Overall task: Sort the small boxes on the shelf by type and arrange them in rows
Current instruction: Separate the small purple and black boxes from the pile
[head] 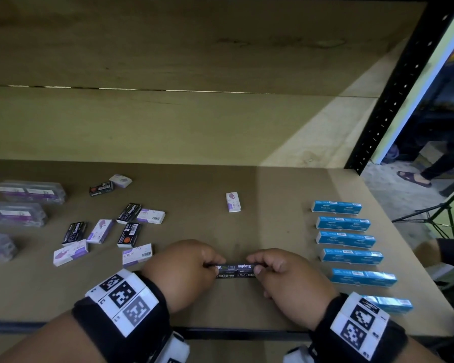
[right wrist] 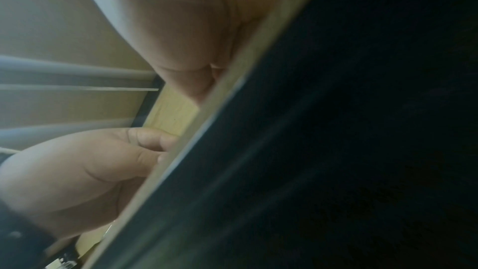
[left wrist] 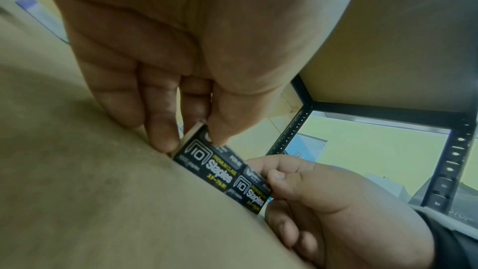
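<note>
Nearest the front edge of the shelf (head: 286,205), both hands meet over a pair of black staple boxes (head: 237,270) lying end to end on the board. The left hand (head: 184,268) has its grip clamped on the left box, thumb on top and fingertips (left wrist: 165,140) at its end; the right hand (head: 286,279) pinches the right box the same way. Pressing in from both ends probably squares the two boxes into a straight line, likely the start of a black row.

To the right, the blue boxes (head: 347,239) already lie in a tidy column, paired end to end, which suggests that type is sorted. To the left, loose black and purple-and-white boxes (head: 108,231) lie mixed at odd angles, not yet sorted. One purple-and-white box (head: 233,202) sits alone beyond the hands, well apart from the rest.

At the far left edge lie clear-wrapped packs (head: 32,191) with purple labels.
</note>
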